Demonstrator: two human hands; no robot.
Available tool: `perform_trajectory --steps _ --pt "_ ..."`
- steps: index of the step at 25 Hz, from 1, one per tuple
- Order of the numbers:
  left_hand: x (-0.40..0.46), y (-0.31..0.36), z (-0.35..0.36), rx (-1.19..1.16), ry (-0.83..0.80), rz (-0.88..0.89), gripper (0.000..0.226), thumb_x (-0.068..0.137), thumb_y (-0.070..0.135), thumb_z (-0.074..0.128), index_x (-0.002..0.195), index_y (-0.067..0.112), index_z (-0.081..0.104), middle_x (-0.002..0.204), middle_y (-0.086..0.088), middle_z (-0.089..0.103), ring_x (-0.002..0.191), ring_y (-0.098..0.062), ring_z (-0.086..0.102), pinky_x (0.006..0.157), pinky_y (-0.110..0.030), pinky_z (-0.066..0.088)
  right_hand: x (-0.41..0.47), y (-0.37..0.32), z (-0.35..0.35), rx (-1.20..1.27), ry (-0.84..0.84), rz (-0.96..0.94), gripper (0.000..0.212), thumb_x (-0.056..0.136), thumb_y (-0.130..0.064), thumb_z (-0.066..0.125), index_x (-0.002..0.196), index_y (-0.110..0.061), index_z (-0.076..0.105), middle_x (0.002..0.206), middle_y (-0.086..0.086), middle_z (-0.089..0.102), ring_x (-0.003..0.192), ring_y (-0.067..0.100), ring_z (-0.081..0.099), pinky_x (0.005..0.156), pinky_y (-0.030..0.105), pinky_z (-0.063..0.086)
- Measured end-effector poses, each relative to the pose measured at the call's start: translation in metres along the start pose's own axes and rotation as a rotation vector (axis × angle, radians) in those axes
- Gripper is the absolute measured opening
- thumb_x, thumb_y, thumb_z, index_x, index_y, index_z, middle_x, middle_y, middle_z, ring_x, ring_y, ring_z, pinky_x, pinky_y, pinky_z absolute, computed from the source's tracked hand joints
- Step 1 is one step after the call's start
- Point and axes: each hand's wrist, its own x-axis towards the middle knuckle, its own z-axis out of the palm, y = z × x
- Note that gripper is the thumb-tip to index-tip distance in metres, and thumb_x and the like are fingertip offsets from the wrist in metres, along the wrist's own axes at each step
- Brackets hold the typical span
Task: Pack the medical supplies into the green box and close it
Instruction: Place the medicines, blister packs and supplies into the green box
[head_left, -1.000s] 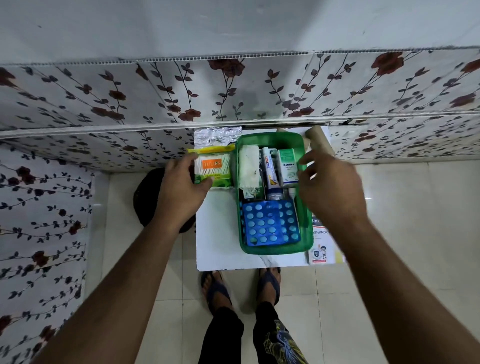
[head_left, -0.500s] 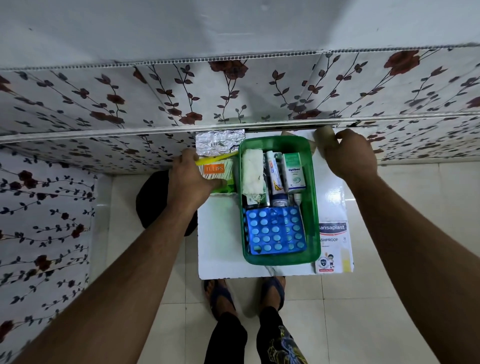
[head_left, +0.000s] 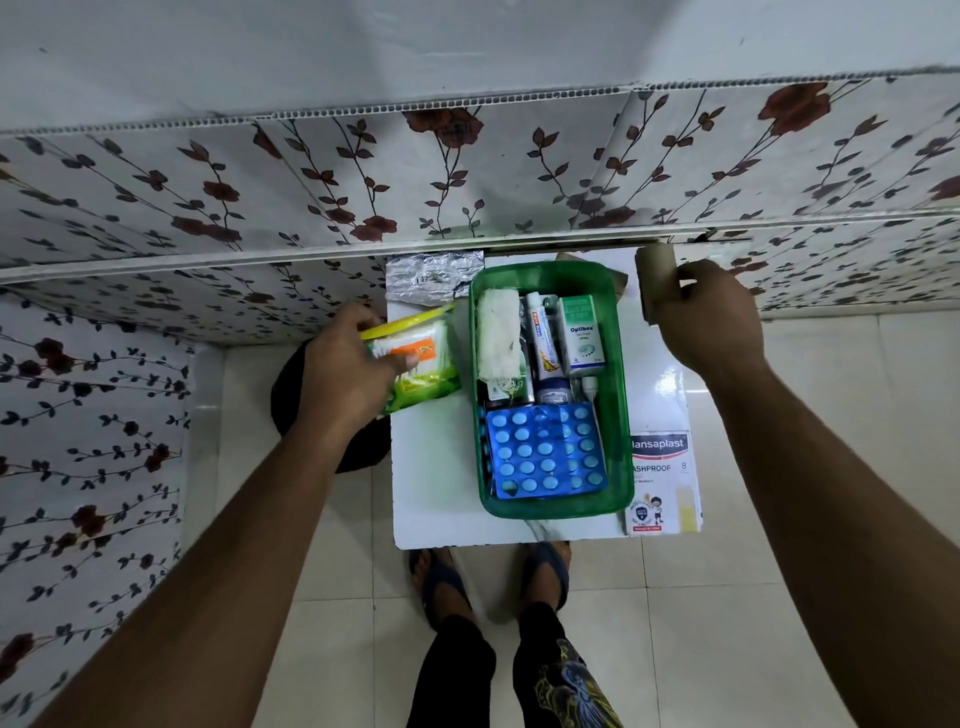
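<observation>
Packing is midway: the cotton-bud pack (head_left: 415, 358) is pinched by the left hand (head_left: 348, 374), the tan roll (head_left: 655, 278) by the right hand (head_left: 711, 317). Both are probably to be fitted into the green box (head_left: 621, 395) next.

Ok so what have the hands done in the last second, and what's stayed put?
The right hand left the green box and took hold of the tan roll at the table's far right corner. The left hand has lifted and tilted the cotton bud pack. The box contents, the foil strip and the plaster packet are unchanged.

Left hand (head_left: 347, 375) gripping, arm outstretched; right hand (head_left: 712, 321) closed, reaching far
</observation>
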Motion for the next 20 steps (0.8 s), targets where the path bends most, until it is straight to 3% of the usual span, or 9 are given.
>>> perform_trajectory --steps 3,6,9,12,16,20 --pt "-0.033 0.026 -0.042 -0.095 0.05 0.055 0.038 0.074 0.011 0.08 0.106 0.026 0.065 0.093 0.009 0.064 0.081 -0.011 0.062 0.067 -0.019 0.043 -0.03 -0.007 -0.024 0.113 0.001 0.002 0.034 0.09 -0.032 0.05 0.116 -0.015 0.062 0.096 0.005 0.071 0.094 0.029 0.063 0.074 0.03 0.041" --pt "-0.069 0.061 -0.037 -0.133 -0.093 0.137 0.037 0.075 0.013 0.079 0.107 0.027 0.068 0.097 0.009 0.066 0.086 -0.008 0.062 0.078 -0.025 0.046 -0.06 -0.009 -0.046 0.218 -0.032 0.02 0.032 0.087 -0.023 0.057 0.117 -0.017 0.064 0.089 -0.005 0.063 0.083 0.017 0.058 0.067 0.025 0.039" --pt "-0.087 0.077 0.012 0.066 -0.27 0.235 0.033 0.077 0.02 0.078 0.109 0.025 0.069 0.102 -0.001 0.061 0.091 -0.019 0.058 0.078 -0.027 0.041 -0.077 -0.006 -0.058 0.281 -0.027 0.049 0.034 0.085 -0.02 0.061 0.119 -0.019 0.063 0.095 -0.006 0.065 0.082 0.014 0.059 0.064 0.022 0.039" --pt "-0.089 0.076 0.052 0.247 -0.316 0.283 0.037 0.08 0.024 0.075 0.116 0.022 0.064 0.102 -0.005 0.056 0.092 -0.023 0.055 0.075 -0.028 0.038 -0.085 -0.001 -0.063 0.307 -0.045 0.064 0.032 0.086 -0.021 0.062 0.118 -0.021 0.064 0.093 -0.007 0.065 0.078 0.01 0.059 0.06 0.016 0.038" --pt "-0.1 0.063 0.07 0.63 -0.266 0.52 0.036 0.08 0.024 0.073 0.113 0.018 0.06 0.103 -0.009 0.066 0.096 -0.031 0.059 0.074 -0.036 0.044 -0.09 -0.005 -0.062 0.257 -0.111 0.035 0.034 0.086 -0.022 0.063 0.121 -0.019 0.064 0.098 -0.006 0.065 0.088 0.014 0.058 0.068 0.024 0.04" --pt "-0.099 0.064 0.068 0.86 -0.154 0.679 0.023 0.074 0.029 0.075 0.095 0.021 0.071 0.097 -0.006 0.062 0.097 -0.029 0.049 0.075 -0.04 0.03 -0.09 -0.03 -0.044 0.219 -0.179 -0.051 0.027 0.084 -0.027 0.064 0.109 -0.018 0.069 0.097 0.001 0.072 0.087 0.021 0.064 0.074 0.029 0.048"
